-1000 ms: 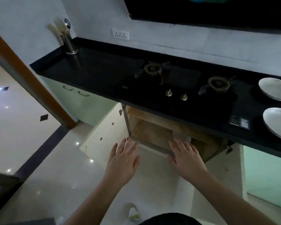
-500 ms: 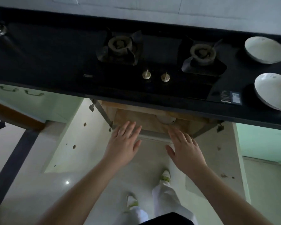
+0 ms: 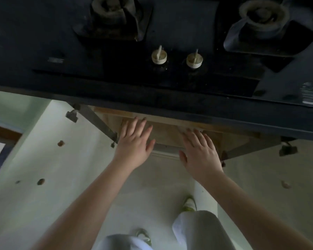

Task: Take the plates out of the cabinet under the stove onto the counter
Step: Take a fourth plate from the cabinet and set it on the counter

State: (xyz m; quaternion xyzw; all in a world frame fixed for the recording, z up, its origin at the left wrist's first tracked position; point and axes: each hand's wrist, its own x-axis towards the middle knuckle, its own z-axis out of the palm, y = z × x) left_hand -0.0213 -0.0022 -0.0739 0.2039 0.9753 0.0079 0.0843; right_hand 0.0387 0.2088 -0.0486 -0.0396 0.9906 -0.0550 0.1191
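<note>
Under the black stove counter (image 3: 170, 105) the cabinet (image 3: 166, 130) stands open, showing its wooden inside. My left hand (image 3: 134, 143) reaches toward the opening with fingers straight and spread, holding nothing. My right hand (image 3: 200, 152) reaches in beside it, fingers straight, its fingertips close to a pale plate edge (image 3: 183, 128) that shows just under the counter lip. Whether the fingers touch the plate I cannot tell. The rest of the plate is hidden by the counter.
The cabinet's two pale doors hang open, one at the left (image 3: 52, 150) and one at the right (image 3: 271, 177). The stove has two burners (image 3: 112, 9) and two knobs (image 3: 159, 55). My feet and legs (image 3: 193, 228) stand on the pale floor.
My head has moved closer and tilted down, so the two plates on the counter at the right left the view. Both hands have moved forward into the cabinet opening.
</note>
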